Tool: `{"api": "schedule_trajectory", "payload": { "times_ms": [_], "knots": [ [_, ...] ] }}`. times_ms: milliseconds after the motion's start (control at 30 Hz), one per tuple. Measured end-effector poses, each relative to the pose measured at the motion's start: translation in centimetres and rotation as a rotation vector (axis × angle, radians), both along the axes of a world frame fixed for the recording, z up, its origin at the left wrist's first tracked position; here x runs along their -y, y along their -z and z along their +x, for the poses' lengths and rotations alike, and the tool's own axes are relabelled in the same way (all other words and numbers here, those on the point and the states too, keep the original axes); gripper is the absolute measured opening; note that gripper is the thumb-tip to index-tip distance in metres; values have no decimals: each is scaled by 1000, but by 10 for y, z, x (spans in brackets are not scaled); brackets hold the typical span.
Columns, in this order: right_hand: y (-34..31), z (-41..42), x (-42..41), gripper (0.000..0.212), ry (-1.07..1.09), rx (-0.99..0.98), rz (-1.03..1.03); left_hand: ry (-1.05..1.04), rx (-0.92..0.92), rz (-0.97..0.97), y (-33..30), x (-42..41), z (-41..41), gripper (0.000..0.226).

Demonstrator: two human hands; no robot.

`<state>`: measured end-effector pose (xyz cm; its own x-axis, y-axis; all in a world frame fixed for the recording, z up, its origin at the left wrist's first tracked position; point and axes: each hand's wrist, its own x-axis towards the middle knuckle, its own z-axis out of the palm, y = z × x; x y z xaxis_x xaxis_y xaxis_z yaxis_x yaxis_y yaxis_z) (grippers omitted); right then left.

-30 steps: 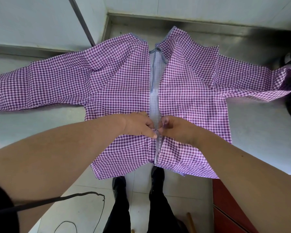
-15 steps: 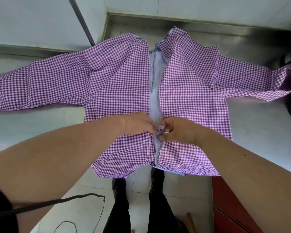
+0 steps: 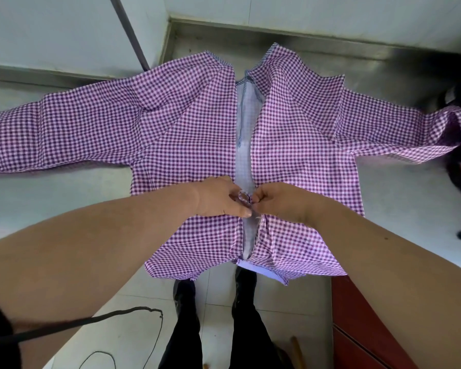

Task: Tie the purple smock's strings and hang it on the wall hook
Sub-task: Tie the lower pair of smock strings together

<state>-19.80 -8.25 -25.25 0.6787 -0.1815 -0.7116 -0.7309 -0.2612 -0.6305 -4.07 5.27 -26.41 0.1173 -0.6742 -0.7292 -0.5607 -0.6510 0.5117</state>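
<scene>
Smock [image 3: 186, 134] lies spread on the steel surface [image 3: 51, 198], neck toward twelve o'clock. Left hand [image 3: 220, 197] and right hand [image 3: 280, 199] meet at its centre opening, fingers pinching a looped string [image 3: 243, 196].

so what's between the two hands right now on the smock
In the head view, a small loop of the smock's string sits between the left hand and right hand, over the smock's pale open gap.
</scene>
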Motion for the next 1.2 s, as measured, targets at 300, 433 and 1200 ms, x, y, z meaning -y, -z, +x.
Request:
{"api": "schedule_trajectory", "payload": {
  "times_ms": [300, 433, 1200],
  "knots": [
    [1, -13, -9, 19, 9, 131, -164, -75, -145, -120, -4, 2, -1, 26],
    [0, -19, -16, 25, 56, 234, -368, -67, -178, -141, -4, 2, 1, 49],
    [2, -30, -23, 19, -49, 220, -508, -28, -18, -131, 13, -2, 1, 3]
  ]
}}
